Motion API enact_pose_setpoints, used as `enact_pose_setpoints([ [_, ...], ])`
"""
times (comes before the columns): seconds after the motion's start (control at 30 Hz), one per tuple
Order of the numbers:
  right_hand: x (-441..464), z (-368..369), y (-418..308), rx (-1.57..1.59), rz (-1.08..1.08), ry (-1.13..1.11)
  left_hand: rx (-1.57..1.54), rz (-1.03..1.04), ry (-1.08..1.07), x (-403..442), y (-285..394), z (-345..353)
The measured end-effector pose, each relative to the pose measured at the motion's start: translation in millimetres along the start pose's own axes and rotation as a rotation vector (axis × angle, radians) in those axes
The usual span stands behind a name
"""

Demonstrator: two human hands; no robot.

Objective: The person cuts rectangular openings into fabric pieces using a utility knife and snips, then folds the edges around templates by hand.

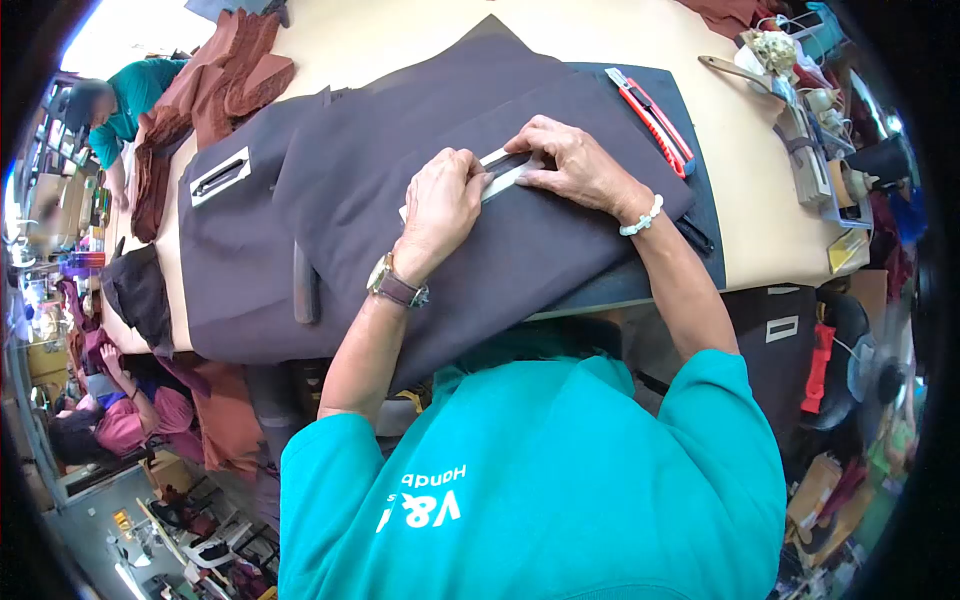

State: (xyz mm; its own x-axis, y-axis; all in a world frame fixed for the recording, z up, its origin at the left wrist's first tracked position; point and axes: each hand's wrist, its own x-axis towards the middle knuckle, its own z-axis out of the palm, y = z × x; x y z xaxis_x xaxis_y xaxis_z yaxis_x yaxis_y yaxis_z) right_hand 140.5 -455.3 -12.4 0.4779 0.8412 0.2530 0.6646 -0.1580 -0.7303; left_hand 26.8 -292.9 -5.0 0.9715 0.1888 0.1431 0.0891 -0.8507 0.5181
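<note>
A large piece of dark grey-brown sheet material (380,130), fabric or leather, lies in overlapping layers before me. On it is a narrow slot with a white border (512,178), partly hidden by my fingers. My left hand (442,200), with a watch on its wrist, is closed with its fingertips on the left end of this border. At the right end, my right hand (575,165) pinches the border between thumb and fingers. A second white-bordered slot (220,178) shows at the sheet's left side. A red utility knife (652,122) lies beyond my right hand.
Beneath the sheet is a dark cutting mat (705,235) on a cream table (650,30). A brush (740,72) and a rack of supplies (805,150) stand at right. Brown material (215,70) is piled at left. Two other people (150,90) (150,415) are at left.
</note>
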Motion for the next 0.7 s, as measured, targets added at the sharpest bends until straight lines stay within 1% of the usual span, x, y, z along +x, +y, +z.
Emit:
enact_pose_setpoints([
  [0.13,-1.8,-1.2,-2.9,0.012,0.016,-0.001,0.029,0.080,0.053,-0.5,0.9,2.6],
  [0.23,-3.9,3.7,3.0,-0.146,-0.087,0.047,-0.153,-0.017,-0.029,1.1,4.0,-4.4],
  [0.33,-4.4,3.1,1.6,-0.226,-0.063,0.049,-0.289,-0.103,-0.101,1.7,4.3,-8.4],
  [0.53,-5.3,-0.4,-2.4,-0.255,-0.068,0.011,-0.197,0.018,0.016,-12.8,-5.4,-6.2],
  [0.63,-8.1,-7.7,3.6,-0.190,-0.124,-0.021,-0.192,0.072,0.088,-19.5,-15.4,-4.4],
  [0.67,-8.6,-11.0,3.9,-0.098,-0.103,-0.030,-0.187,0.084,0.100,-20.5,-16.8,-3.7],
  [0.7,-7.0,-15.3,2.3,-0.050,-0.008,-0.069,-0.183,0.094,0.113,-21.8,-17.7,-2.5],
])
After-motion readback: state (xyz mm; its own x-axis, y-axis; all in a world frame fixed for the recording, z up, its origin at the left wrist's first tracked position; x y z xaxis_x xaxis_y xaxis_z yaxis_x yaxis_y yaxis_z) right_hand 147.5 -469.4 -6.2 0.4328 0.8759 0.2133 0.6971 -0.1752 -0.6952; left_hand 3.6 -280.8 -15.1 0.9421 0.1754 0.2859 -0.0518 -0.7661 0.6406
